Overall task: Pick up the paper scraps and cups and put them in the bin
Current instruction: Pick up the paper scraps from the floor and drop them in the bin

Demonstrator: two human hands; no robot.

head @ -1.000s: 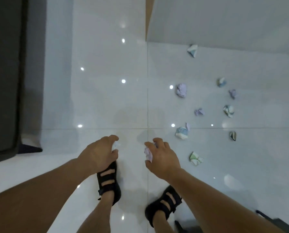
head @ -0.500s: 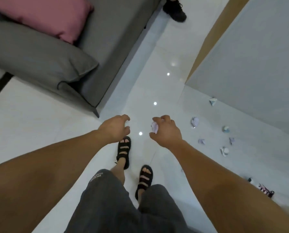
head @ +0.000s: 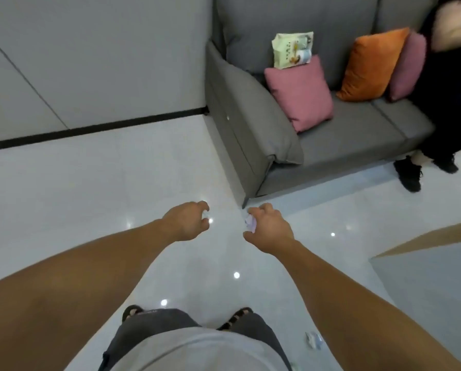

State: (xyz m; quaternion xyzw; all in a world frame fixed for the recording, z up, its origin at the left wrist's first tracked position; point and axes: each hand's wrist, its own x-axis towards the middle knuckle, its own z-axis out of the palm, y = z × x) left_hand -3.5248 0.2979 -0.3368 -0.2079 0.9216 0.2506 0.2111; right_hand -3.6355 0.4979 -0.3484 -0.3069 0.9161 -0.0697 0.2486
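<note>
the glossy white tiled floor [head: 90, 188] fills most of the view, dotted with small glints of light. behind it a grey panelled wall [head: 90, 62] meets the floor along a black skirting line. a grey sofa [head: 344, 145] stands in the corner, its right end cut off by the frame. two bare forearms reach forward from the bottom edge. at lower right a grey panel [head: 425, 277] with a wooden edge is cut off too, and what it belongs to cannot be told. a second person [head: 443, 103] in black is at the sofa's right end, mostly out of frame.

on the seat lean a pink cushion [head: 301, 95], an orange cushion [head: 371, 65] and a mauve cushion [head: 406, 68] partly behind it. a pale green packet [head: 291, 49] stands behind the pink one, its print too blurred to read.

the left hand [head: 186, 222] hangs over the floor with its fingers curled round a small pale scrap [head: 204, 216]. the scrap is nearly all hidden and hard to tell from the glints. the right hand [head: 271, 228], near it but apart, has its fingers curled round a lilac scrap [head: 250, 223] that bulges out on the thumb side.

two black sandals [head: 133, 311] peep out below, mostly hidden by the wearer's shorts. a blurred white-and-blue scrap [head: 315, 341] lies on the floor just beside the right forearm.
</note>
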